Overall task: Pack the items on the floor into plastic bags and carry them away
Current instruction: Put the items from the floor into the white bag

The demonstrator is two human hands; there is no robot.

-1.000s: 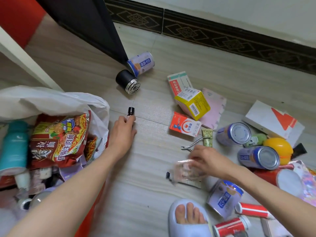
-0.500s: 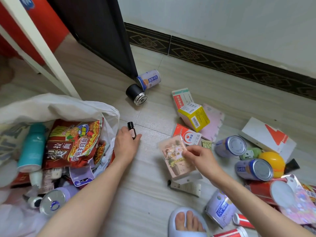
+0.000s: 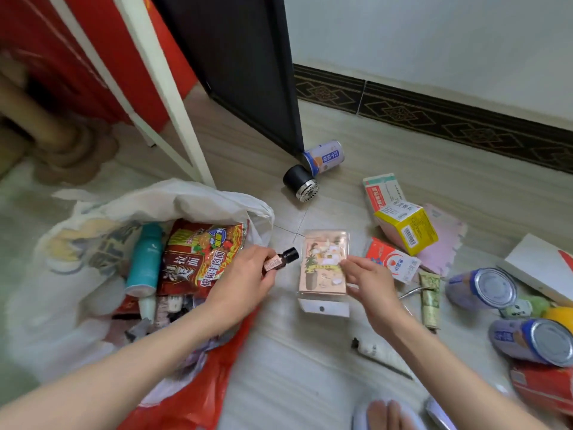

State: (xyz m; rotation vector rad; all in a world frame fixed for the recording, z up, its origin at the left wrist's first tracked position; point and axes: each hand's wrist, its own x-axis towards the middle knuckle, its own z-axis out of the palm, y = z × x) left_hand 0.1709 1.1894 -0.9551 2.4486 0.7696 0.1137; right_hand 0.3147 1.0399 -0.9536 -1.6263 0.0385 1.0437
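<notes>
My left hand [image 3: 245, 280] grips a small brown bottle [image 3: 280, 259] with a black cap, lifted off the floor beside the open white plastic bag [image 3: 198, 198]. The bag holds a red noodle packet [image 3: 198, 259], a teal bottle [image 3: 144, 259] and other items. My right hand [image 3: 369, 282] pinches the right edge of a flat clear-wrapped card packet [image 3: 321, 265] and holds it up above the floor. Loose items lie to the right: a red and white box [image 3: 392, 262], a yellow box [image 3: 407, 226], several cans such as one [image 3: 482, 288], a green tube [image 3: 431, 297].
A dark door [image 3: 248, 66] stands ahead with a can [image 3: 324, 156] and a black cylinder [image 3: 300, 183] at its foot. A white frame leg [image 3: 161, 88] rises on the left. A white tube [image 3: 379, 355] lies near my foot [image 3: 387, 414]. A red bag [image 3: 204, 389] lies under the white bag.
My left hand picked the small bottle off the floor and drew it toward the bag. My right hand lifted the card packet from the floor and moved it left.
</notes>
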